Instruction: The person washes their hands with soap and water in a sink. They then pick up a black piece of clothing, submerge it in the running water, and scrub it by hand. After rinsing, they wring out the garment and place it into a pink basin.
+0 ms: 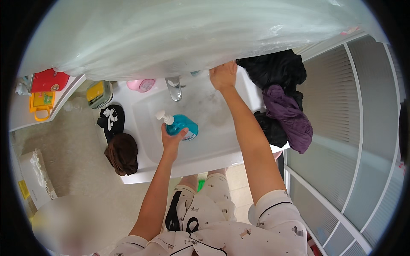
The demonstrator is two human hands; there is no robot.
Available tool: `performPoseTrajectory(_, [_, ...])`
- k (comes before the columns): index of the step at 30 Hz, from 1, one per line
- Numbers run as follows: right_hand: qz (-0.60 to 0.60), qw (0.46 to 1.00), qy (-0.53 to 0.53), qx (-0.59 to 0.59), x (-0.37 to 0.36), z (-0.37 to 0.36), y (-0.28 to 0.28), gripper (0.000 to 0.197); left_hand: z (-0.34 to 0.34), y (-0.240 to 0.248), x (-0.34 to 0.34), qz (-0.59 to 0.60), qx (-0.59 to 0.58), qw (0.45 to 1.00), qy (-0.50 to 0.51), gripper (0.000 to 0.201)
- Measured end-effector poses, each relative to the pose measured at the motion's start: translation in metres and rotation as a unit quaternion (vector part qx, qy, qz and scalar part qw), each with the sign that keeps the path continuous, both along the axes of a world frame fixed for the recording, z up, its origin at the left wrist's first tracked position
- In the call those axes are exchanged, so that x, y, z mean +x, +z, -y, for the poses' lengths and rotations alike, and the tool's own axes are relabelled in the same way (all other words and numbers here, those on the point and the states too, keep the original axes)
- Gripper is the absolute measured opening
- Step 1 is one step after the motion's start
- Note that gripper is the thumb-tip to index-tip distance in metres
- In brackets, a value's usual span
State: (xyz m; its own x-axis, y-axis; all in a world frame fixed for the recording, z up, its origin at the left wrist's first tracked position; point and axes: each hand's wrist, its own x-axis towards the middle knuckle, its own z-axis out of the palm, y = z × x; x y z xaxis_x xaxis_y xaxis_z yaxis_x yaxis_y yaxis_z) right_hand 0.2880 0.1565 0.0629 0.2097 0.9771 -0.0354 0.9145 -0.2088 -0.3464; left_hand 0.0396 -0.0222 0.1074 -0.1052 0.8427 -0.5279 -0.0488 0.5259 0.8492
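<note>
My left hand point(171, 141) is wrapped round a pump bottle point(186, 124) of blue liquid with a white pump top. The bottle is over the white sink basin point(147, 147), left of its middle. At the basin's back right, by the edge of a pale plastic sheet, is my right hand point(224, 76). Its fingers look curled in; what they hold, if anything, is hidden. Close to it on the right rim lie a black cloth point(273, 70) and a crumpled purple garment point(287, 115). A silver faucet point(174, 88) stands at the back of the basin.
The plastic sheet point(171, 38) hangs across the far side. On the left rim are a pink soap dish point(141, 85), a yellow-and-grey box point(99, 94), a black-and-white cloth point(112, 119) and a brown cloth point(123, 153). Sliding panels point(329, 102) stand at the right.
</note>
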Motion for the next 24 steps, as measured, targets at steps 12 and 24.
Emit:
performPoseTrajectory(12, [-0.025, 0.998, 0.05, 0.03, -0.045, 0.149, -0.058, 0.054, 0.002, -0.004, -0.001, 0.001, -0.02, 1.0, 0.021, 0.076])
performPoseTrajectory(24, [-0.06, 0.982, 0.086, 0.158, 0.011, 0.022, 0.002, 0.058, 0.005, -0.014, -0.005, 0.011, -0.011, 1.0, 0.004, 0.08])
